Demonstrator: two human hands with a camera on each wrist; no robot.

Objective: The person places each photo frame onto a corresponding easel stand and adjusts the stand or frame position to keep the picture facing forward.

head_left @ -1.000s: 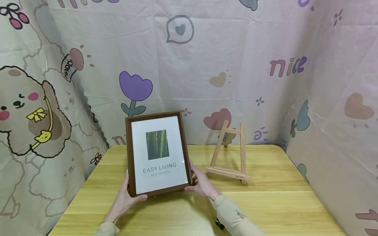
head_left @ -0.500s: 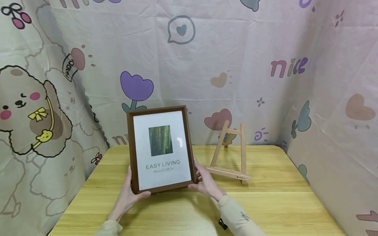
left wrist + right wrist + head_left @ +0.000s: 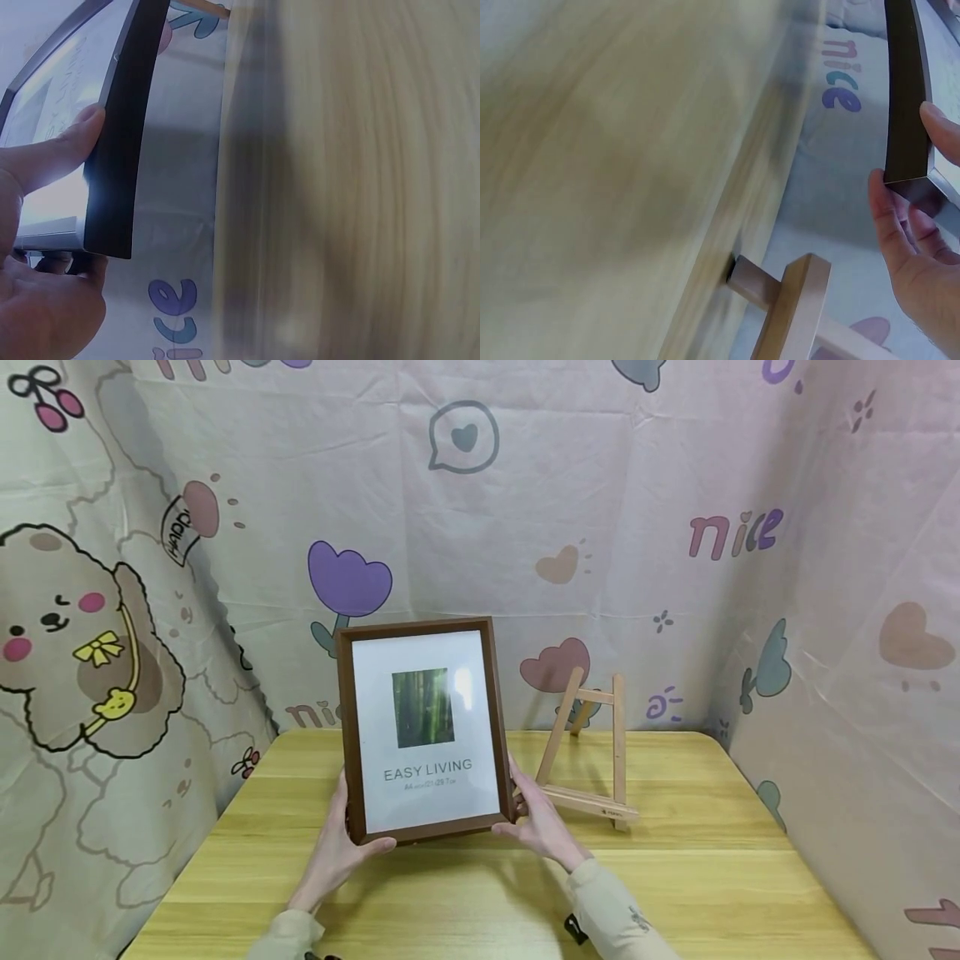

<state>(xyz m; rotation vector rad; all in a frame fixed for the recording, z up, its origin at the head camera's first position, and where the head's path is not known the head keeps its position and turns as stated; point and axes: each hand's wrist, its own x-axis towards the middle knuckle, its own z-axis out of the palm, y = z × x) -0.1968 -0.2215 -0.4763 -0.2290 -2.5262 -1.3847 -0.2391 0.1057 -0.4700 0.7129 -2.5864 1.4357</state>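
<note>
A person's left hand (image 3: 337,853) and right hand (image 3: 546,828) grip a picture frame (image 3: 423,718) by its lower corners, just left of a wooden easel (image 3: 618,743), the gap between them narrower than a second ago.

Gripping two-handed, thumbs (image 3: 381,845) turned inward.
I see the left hand (image 3: 334,853) lower left of centre, the right hand (image 3: 545,831) lower right, forearms (image 3: 613,906) slanting inward from the bottom edge.
</note>
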